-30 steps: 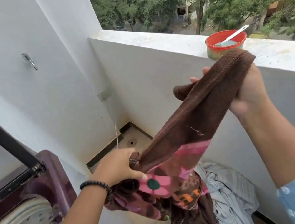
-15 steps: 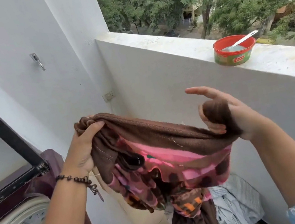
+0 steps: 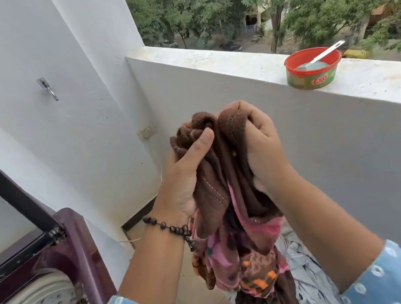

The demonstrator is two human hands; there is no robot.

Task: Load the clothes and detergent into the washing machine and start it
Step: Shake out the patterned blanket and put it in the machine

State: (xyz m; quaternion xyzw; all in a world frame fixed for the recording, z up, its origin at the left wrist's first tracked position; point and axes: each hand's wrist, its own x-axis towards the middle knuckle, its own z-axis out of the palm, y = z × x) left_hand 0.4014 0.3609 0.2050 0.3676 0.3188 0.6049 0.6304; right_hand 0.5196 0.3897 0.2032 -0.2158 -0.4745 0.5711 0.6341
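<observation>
Both hands around bunched towel

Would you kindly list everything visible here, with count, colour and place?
towel: one, brown and pink, bunched between both hands
washing machine: one, maroon, lid raised, lower left
clothes pile: one, pale striped, floor behind towel
detergent tub: one, red-rimmed green, on ledge
scoop: one, white, in tub
ledge: one, white, right
hook: one, metal, wall
left hand: gripping towel
right hand: gripping towel
</observation>
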